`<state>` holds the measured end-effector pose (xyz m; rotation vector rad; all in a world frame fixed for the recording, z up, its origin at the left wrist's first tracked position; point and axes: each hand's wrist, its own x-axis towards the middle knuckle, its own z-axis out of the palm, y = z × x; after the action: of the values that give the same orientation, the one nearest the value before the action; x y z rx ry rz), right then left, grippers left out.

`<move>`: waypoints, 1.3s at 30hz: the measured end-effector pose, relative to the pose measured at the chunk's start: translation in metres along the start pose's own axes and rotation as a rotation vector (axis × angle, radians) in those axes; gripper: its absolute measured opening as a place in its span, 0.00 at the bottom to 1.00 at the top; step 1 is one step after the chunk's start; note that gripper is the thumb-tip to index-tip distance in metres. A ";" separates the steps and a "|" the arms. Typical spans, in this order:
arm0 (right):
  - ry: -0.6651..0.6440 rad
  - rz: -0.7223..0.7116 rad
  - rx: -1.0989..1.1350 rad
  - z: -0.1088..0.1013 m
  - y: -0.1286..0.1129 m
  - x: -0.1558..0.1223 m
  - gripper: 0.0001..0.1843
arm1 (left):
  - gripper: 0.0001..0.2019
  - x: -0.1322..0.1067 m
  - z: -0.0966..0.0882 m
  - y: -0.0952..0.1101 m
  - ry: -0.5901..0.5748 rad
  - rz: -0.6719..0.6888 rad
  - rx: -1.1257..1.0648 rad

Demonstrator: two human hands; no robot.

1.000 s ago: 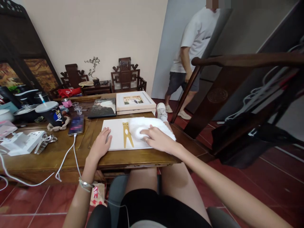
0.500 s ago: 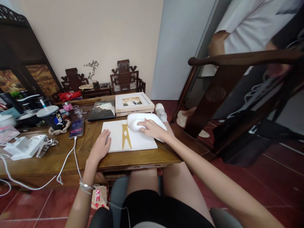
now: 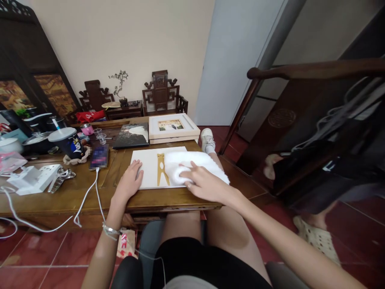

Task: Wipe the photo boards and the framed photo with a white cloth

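A flat white board (image 3: pixel 148 160) lies near the front edge of the wooden table, bearing a long-legged gold cat figure (image 3: pixel 160 159). On the board's left edge rests my left hand (image 3: pixel 131 176), fingers stretched out and holding nothing. My right hand (image 3: pixel 207 185) grips a fluffy white cloth (image 3: pixel 204 158), pressing its bunched part onto the right side of the board. The cloth covers that side and spreads past the right edge. It lies close beside the gold figure, and some of my right fingertips sink into it.
Behind the board are a framed photo (image 3: pixel 171 125) on a pale box and a dark picture panel (image 3: pixel 131 135). Leftward lie a phone (image 3: pixel 98 156) with a white cable, a lidded cup (image 3: pixel 66 142) and a power strip (image 3: pixel 37 178). A wooden chair (image 3: pixel 270 120) stands at right, near another person's legs.
My right hand has drawn the cloth toward me and slightly right, down the board. My left hand stays on the board's left edge. The person at right has moved, the torso leaving view.
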<state>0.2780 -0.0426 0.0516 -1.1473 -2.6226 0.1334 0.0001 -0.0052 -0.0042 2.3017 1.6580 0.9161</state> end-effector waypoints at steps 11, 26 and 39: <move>-0.039 0.057 0.037 -0.002 0.005 -0.005 0.16 | 0.23 0.001 0.000 0.000 -0.015 0.001 0.027; 0.054 0.161 0.041 0.006 0.080 0.083 0.19 | 0.24 0.002 -0.002 -0.001 -0.035 0.021 0.058; -0.244 -0.037 0.181 -0.042 0.004 -0.021 0.09 | 0.24 0.002 -0.004 0.006 -0.052 -0.010 0.069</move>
<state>0.3070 -0.0563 0.0860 -1.0795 -2.7681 0.5236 0.0030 -0.0067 0.0027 2.3383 1.7041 0.8016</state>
